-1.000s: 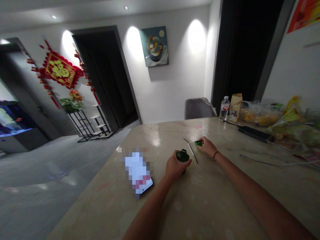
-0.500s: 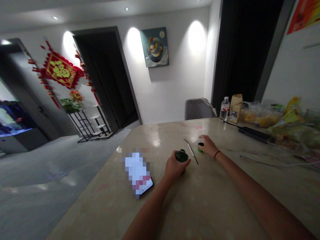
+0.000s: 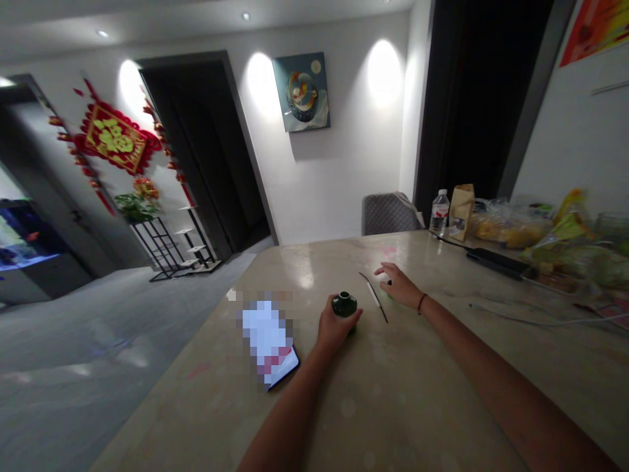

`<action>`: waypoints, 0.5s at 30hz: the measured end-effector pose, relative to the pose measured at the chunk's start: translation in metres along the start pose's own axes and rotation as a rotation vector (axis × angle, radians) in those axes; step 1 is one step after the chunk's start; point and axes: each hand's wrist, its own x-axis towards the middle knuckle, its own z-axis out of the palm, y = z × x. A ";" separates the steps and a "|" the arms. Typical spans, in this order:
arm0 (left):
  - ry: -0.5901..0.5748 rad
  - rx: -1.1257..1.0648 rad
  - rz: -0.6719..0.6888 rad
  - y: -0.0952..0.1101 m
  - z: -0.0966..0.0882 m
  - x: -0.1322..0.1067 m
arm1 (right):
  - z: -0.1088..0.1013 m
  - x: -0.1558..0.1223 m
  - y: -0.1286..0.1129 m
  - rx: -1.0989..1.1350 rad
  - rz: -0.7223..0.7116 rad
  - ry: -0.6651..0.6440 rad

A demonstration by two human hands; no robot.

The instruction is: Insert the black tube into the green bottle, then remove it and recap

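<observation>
My left hand (image 3: 334, 326) is wrapped round a small dark green bottle (image 3: 344, 304) that stands upright and uncapped on the beige marble table (image 3: 393, 406). My right hand (image 3: 397, 284) hovers a little to the right with fingers stretched out over a small green cap (image 3: 389, 284), which it mostly hides. A thin dark stick with a white part (image 3: 373, 295) lies on the table between the two hands.
A phone (image 3: 270, 341) lies left of the bottle near the table's left edge. At the far right stand a water bottle (image 3: 439, 213), a paper bag (image 3: 462, 202), food bags (image 3: 540, 229) and a black cable. A grey chair (image 3: 388, 213) stands behind the table.
My right hand has let go of the green cap on the table and spread its fingers above it. My left hand keeps its hold on the bottle, which shifted slightly left.
</observation>
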 end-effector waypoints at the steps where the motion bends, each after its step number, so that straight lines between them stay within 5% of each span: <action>1: 0.000 -0.012 -0.009 0.000 0.000 0.000 | -0.001 0.000 -0.001 -0.009 0.000 -0.015; 15: -0.005 0.001 -0.008 -0.001 -0.001 0.001 | 0.019 -0.020 -0.020 -0.491 0.033 -0.288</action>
